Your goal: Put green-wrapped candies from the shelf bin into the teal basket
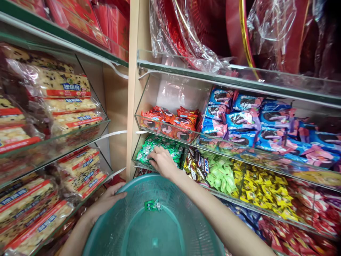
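Observation:
My left hand grips the left rim of a round green plastic mesh basket, thumb over the edge. Inside the basket lie a few green-wrapped candies. Beyond its far rim, my right hand reaches into a clear shelf bin of green-wrapped candies. Its fingers are bent and drawn together on the candies, with the fingertips partly hidden. The right forearm passes over the basket's right side.
A glass shelf above the bin holds red snack packets and blue-pink cookie packets. To the right are light-green sweets and yellow sweets. Bagged pastries fill shelves at left, beside a wooden upright.

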A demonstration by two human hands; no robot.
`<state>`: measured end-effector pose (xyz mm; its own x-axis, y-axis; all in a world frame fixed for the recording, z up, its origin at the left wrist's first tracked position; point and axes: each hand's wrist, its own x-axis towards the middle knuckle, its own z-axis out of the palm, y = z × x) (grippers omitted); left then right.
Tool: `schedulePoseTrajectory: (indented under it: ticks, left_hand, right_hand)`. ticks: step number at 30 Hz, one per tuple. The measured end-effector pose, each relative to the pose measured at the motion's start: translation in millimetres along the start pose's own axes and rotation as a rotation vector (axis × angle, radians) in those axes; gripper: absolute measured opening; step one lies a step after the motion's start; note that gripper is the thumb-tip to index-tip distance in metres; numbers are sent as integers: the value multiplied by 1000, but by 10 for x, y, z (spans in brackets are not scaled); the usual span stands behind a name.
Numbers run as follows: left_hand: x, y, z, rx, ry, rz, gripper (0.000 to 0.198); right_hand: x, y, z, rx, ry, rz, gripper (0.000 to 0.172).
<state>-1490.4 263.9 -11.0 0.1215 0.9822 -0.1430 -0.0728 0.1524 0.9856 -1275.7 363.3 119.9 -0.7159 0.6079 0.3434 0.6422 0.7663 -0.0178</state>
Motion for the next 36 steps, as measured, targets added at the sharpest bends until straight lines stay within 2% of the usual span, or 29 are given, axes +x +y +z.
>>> schedulePoseTrajectory:
  ticks: [4,8,13,21,27,32,36]
  left_hand:
    - [32,-20,-22,34,27,29,49]
    - [17,-15,-17,39,17,32,49]
    - [-20,-9,-5,11,-5,24,46]
    - [-27,18,31,33,18,27,47]
    - [-22,-27,-3,42,-1,52,44]
    - [-23,-27,-2,71,27,44,49]
    - [-40,-16,20,24,25,9,51]
  right_hand:
    - [236,63,82,-50,-95,-11,19]
    - [277,6,76,-91,-155,-37,20]
    - [300,-40,59,-183,-155,-52,17]
    - [399,-35,120,-179,-177,-118,16]
    - [402,-46,115,-182,-145,-117,14]
    - [399,-24,72,-155,-118,-83,14]
    - [222,-129,-95,-56,18,-51,14]
